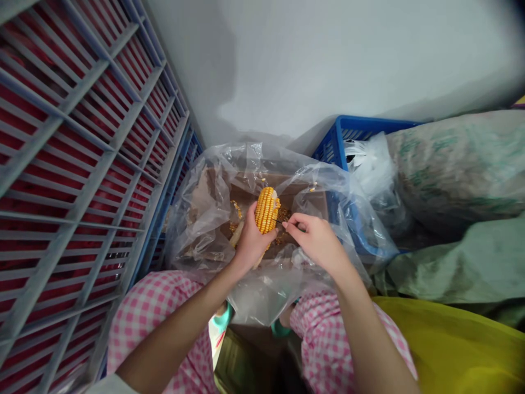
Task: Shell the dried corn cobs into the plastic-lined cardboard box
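Observation:
A yellow ear of corn stands nearly upright in my left hand, whose fingers wrap round its lower part. Some kernels are gone near its upper right side, where pale cob shows. My right hand pinches a thin dark pointed tool; its tip meets the right side of the ear, and the handle is mostly hidden by my fingers. Below both hands is a cardboard box lined with a clear plastic bag. Loose kernels lie inside it.
Slatted crates with red contents rise on the left. On the right stands a blue crate with white plastic bags, beside a large filled sack. A yellow bag lies lower right. A white wall closes off the back.

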The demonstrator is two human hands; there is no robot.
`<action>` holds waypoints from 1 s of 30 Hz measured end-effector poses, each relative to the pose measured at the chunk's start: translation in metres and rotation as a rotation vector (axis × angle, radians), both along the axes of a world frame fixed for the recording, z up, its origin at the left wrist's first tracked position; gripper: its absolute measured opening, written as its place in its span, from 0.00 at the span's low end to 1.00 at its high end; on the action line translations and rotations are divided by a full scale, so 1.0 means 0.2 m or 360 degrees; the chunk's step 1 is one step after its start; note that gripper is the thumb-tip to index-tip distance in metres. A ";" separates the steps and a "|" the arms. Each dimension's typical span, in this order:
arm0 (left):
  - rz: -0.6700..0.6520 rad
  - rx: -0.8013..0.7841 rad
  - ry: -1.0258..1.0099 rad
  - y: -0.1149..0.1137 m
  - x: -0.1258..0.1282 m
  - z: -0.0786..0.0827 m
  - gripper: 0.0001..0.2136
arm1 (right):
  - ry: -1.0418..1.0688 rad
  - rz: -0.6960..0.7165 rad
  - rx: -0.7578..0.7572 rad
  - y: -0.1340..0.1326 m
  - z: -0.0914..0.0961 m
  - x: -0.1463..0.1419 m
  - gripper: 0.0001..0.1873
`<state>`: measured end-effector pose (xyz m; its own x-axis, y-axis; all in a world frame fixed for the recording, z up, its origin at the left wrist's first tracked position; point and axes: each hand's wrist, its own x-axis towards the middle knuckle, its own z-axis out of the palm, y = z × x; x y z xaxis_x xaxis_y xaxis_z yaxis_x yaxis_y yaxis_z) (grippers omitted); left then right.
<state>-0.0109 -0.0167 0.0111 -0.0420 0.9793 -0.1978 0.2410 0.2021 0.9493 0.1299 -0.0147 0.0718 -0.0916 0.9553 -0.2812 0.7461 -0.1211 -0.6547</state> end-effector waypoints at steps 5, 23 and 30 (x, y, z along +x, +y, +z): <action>-0.0139 0.0186 0.0343 -0.02 0.00 0.00 0.34 | 0.0092 0.0025 -0.0100 0.00 0.02 0.03 0.12; -0.0135 -0.0011 0.0985 -0.01 -0.03 0.03 0.33 | -0.0187 -0.0087 0.0030 0.01 -0.14 -0.13 0.10; 0.0211 -0.0126 0.0301 0.05 -0.04 -0.02 0.33 | -0.0054 -0.0382 0.0246 -0.07 -0.24 -0.30 0.11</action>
<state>-0.0182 -0.0064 0.0067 -0.2130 0.9445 -0.2502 0.3795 0.3159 0.8696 0.0695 -0.0285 0.0239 0.1494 0.9802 -0.1297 0.7299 -0.1978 -0.6543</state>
